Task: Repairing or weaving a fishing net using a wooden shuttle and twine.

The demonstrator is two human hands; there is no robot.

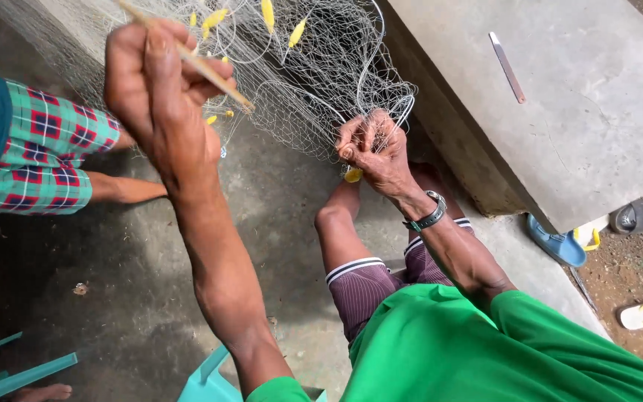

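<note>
over the concrete floor [135,298], left hand [159,82] was raised far left, fingers pinched shut on a thin wooden netting needle [213,74] angled down to the right. right hand [372,149] sat centre, fingers bunched tight on a fold of fishing net [314,82]. net hung from far centre, small yellow floats [268,13] tied in. another person's checked cloth [39,156] lay far left. a blade [507,67] rested on the concrete slab [597,112], right.
</note>
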